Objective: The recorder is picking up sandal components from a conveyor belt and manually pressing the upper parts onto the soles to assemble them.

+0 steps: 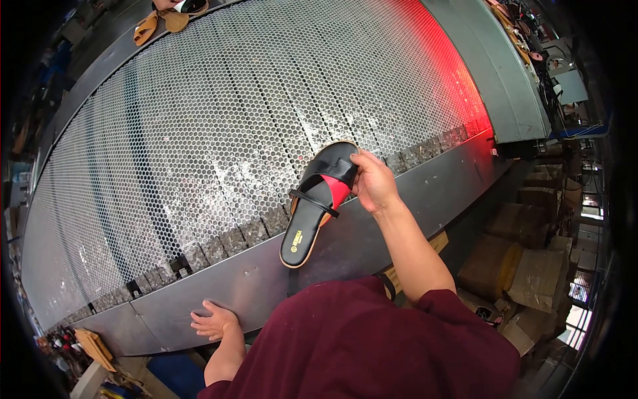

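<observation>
1. While the right hand (373, 181) is clamping its thumb and fingers on one side of a black slide sandal (307, 223), the wearer's bare forearm (420, 251) is reaching up from a maroon short-sleeved shirt (365, 346).
2. The sandal is appearing in front of the inner edge of a perforated metal mesh bed (232, 120), its toe pointing away from the wearer and its heel overlapping a smooth grey metal rail (199, 292); whether the sole is touching either one, I cannot tell.
3. A broad black strap (332, 165) is crossing the front of the sandal, a thin black strap (314, 203) is spanning it farther back, and a red lining (337, 191) is showing between them, near the gripping fingers.
4. The left hand (216, 322) is spreading its fingers apart over the rail, well apart from the sandal; whether it is pressing on the metal, I cannot tell.
5. A red glow (465, 80) is lighting the mesh bed's right end, beside a grey-green machine housing (495, 80).
6. Tan sandals (145, 28) are lying at the bed's far left edge, and cardboard boxes (541, 279) are standing to the right.
</observation>
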Available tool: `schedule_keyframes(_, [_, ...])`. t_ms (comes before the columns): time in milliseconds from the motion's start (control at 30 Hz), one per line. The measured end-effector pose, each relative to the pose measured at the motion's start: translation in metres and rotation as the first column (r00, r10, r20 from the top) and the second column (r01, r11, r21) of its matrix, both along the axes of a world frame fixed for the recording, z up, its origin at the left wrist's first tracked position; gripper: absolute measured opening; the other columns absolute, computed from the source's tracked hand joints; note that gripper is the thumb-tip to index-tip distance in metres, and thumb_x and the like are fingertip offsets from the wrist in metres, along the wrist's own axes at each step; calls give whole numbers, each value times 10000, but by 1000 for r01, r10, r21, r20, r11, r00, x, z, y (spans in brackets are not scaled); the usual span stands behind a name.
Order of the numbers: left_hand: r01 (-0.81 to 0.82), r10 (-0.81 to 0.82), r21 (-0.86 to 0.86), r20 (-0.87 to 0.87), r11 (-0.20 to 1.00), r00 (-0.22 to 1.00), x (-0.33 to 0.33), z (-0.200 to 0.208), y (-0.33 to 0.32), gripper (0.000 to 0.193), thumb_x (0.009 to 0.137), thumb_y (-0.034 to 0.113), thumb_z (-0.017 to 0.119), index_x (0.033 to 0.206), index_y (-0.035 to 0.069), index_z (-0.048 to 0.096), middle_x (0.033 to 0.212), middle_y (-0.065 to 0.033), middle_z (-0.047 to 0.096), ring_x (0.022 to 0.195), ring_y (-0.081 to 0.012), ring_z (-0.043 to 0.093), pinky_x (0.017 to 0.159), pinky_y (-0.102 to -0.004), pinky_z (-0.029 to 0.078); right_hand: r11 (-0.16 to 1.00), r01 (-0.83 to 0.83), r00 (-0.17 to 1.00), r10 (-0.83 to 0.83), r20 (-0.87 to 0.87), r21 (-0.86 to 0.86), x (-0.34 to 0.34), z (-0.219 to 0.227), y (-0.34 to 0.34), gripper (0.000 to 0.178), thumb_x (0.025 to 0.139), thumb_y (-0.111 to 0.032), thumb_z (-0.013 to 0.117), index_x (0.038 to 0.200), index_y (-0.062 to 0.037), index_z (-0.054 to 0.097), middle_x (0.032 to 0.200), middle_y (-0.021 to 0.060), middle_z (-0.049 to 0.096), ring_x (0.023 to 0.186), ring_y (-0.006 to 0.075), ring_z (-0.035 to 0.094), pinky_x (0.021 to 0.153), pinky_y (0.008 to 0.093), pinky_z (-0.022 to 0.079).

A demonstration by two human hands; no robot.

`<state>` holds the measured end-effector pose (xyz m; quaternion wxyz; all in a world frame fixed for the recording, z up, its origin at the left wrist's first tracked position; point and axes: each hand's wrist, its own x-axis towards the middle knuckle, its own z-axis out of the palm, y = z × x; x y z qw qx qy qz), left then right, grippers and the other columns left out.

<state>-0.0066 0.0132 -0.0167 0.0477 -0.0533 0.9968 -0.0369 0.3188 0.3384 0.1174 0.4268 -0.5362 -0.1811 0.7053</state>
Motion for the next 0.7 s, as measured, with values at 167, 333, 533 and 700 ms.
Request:
schedule_keyframes(167, [1, -1, 4, -1, 1000, 1000, 0, 0, 1, 703, 891, 655, 415, 1456, 249, 311, 1563, -66, 204, 1439, -328, 151, 1107, -595, 170, 1000, -30, 994, 30, 109, -1, 2, 0, 1, 241, 945, -91, 434, 1154, -42, 545, 930, 65, 652, 753, 154, 656, 630, 311, 568])
schedule_keyframes(333, [-7, 7, -1, 19, 1000, 1000, 0, 0, 0, 710, 890, 661, 411, 1459, 250, 303, 1567, -62, 193, 1441, -328, 143, 1109, -595, 168, 999, -38, 993, 37, 110, 7, 6, -7, -3, 333, 911, -33, 406, 1228, -26, 508, 960, 87, 640, 770, 172, 659, 658, 330, 578])
schedule_keyframes(533, [2, -2, -3, 4, 1000, 1000, 0, -1, -1, 716, 887, 667, 411, 1461, 253, 299, 1568, -59, 191, 1443, -326, 138, 1105, -604, 171, 998, -60, 992, 61, 106, -12, 2, 2, -9, 705, 863, -17, 445, 1497, -37, 139, 1194, 143, 539, 935, 240, 634, 754, 420, 566])
schedule_keyframes(700, [-4, 4, -11, 3, 1000, 1000, 0, -2, -1, 716, 887, 667, 414, 1460, 252, 300, 1565, -61, 197, 1441, -327, 144, 1101, -606, 179, 1000, -27, 995, 26, 93, 10, 2, 1, -9, 667, 867, -38, 441, 1481, -36, 181, 1236, 163, 525, 979, 260, 627, 801, 435, 555])
